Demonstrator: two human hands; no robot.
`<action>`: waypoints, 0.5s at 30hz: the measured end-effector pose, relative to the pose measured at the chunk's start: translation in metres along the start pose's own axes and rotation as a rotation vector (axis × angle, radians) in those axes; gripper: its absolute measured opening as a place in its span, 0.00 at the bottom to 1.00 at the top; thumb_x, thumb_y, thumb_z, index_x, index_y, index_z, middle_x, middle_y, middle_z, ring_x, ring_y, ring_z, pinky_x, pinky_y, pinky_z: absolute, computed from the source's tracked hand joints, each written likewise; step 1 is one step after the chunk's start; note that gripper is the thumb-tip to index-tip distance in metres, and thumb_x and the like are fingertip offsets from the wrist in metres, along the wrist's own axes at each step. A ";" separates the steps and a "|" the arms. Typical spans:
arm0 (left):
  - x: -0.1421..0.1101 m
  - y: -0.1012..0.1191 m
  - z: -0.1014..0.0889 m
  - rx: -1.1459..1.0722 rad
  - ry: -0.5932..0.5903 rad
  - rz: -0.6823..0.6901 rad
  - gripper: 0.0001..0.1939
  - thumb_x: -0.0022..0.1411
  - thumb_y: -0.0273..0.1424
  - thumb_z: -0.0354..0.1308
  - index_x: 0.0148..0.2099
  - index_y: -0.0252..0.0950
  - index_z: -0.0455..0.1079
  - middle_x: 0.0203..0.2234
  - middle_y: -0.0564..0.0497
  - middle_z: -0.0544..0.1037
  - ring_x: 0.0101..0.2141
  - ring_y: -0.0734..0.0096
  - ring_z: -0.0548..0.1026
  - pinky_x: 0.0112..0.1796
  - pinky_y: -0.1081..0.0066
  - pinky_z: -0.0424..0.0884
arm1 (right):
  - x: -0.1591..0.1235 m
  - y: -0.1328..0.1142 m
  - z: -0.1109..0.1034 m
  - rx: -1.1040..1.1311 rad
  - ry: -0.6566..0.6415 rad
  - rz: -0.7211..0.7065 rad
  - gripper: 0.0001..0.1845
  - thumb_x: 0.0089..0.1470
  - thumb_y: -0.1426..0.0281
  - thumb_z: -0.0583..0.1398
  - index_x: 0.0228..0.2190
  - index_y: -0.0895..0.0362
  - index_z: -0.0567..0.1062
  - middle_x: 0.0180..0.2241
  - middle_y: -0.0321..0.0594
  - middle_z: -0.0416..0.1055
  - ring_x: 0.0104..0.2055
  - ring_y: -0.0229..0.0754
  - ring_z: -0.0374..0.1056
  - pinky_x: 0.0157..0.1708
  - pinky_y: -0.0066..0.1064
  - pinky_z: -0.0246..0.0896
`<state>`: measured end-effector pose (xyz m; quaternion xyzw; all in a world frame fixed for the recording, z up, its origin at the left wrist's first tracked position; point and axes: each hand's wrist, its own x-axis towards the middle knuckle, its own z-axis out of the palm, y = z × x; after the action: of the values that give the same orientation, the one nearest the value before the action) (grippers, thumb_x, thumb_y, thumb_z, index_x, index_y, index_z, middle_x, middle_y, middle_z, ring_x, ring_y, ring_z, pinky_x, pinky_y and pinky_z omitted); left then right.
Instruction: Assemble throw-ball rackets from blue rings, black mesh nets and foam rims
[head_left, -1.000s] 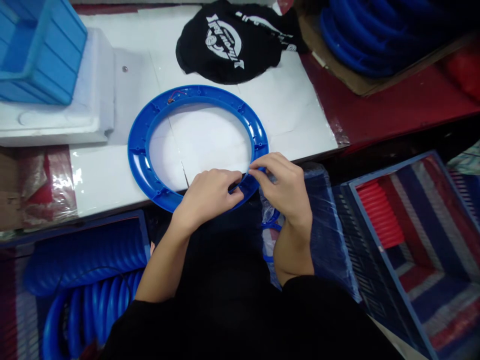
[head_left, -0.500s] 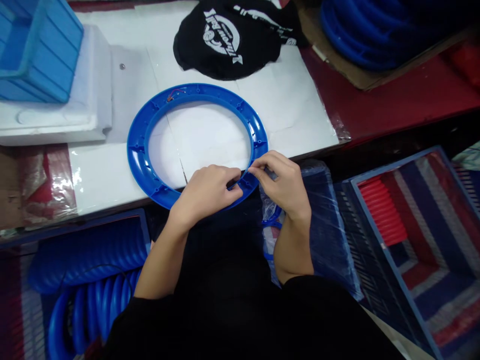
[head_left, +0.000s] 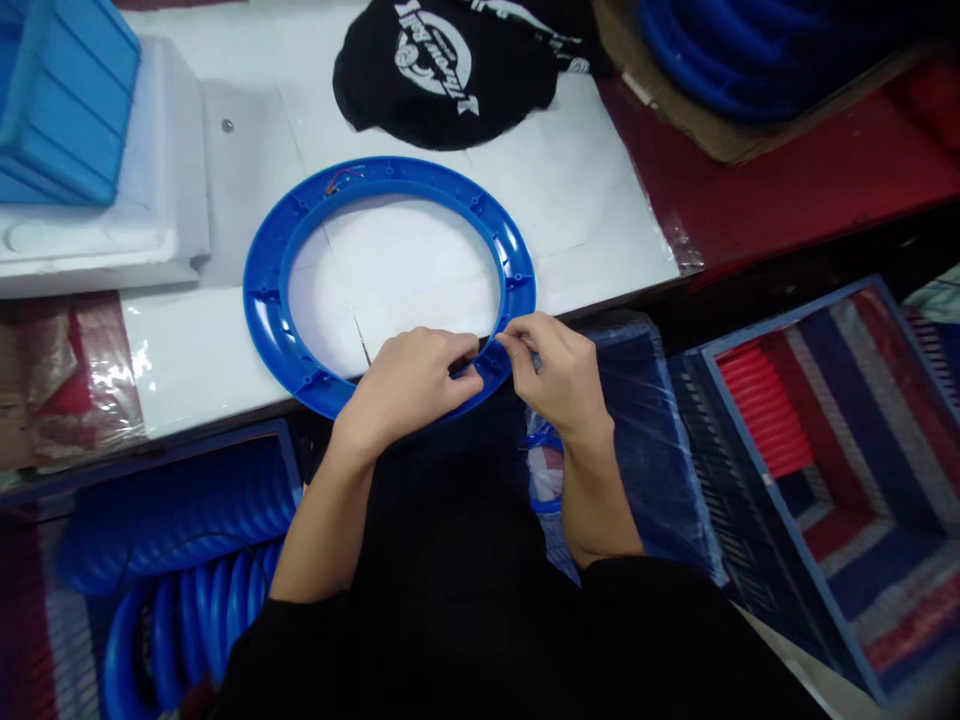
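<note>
A blue plastic ring (head_left: 266,290) lies hollow side up on the white-covered table, its near edge overhanging the front. Small wires (head_left: 343,180) show in its channel at the far left. My left hand (head_left: 420,375) is closed round the near part of the ring, thumb and forefinger over the rim. Just right of it, my right hand (head_left: 551,370) pinches at the ring's near right section. Whatever its fingertips hold is too small to make out.
A black printed cloth piece (head_left: 442,70) lies behind the ring. To the left, a blue bin (head_left: 75,110) stands on white foam (head_left: 172,170). Blue rings fill a box (head_left: 720,140) at back right. Crates with blue rings (head_left: 180,510) and red rings (head_left: 765,410) flank me below.
My right hand has shifted slightly down and closer to the rim, its fingers still pinched. The left hand keeps its hold on the ring. The view has moved a little.
</note>
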<state>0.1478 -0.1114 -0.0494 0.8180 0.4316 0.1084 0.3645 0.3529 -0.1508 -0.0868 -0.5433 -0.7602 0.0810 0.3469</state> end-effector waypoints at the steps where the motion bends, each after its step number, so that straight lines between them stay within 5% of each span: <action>1: 0.000 0.000 0.000 -0.005 -0.006 0.002 0.07 0.62 0.32 0.55 0.31 0.38 0.69 0.25 0.53 0.74 0.27 0.71 0.67 0.32 0.67 0.56 | 0.000 0.001 -0.001 0.020 -0.013 0.012 0.07 0.71 0.71 0.59 0.37 0.54 0.74 0.34 0.39 0.78 0.34 0.41 0.72 0.37 0.34 0.64; 8: -0.001 -0.001 -0.002 -0.010 -0.031 0.007 0.07 0.62 0.31 0.55 0.30 0.38 0.68 0.23 0.54 0.72 0.26 0.72 0.66 0.32 0.66 0.54 | 0.013 0.009 -0.018 0.186 -0.190 0.093 0.06 0.67 0.68 0.65 0.34 0.53 0.77 0.30 0.32 0.74 0.28 0.36 0.65 0.33 0.32 0.61; 15: 0.001 -0.002 -0.002 0.003 -0.014 0.017 0.07 0.61 0.31 0.55 0.30 0.38 0.67 0.23 0.54 0.71 0.26 0.72 0.65 0.32 0.66 0.54 | 0.012 0.006 -0.013 0.165 -0.161 0.177 0.09 0.66 0.64 0.64 0.33 0.53 0.77 0.23 0.30 0.67 0.24 0.35 0.61 0.30 0.31 0.60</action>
<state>0.1460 -0.1091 -0.0499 0.8229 0.4221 0.1052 0.3655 0.3640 -0.1415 -0.0749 -0.5695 -0.7254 0.2169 0.3200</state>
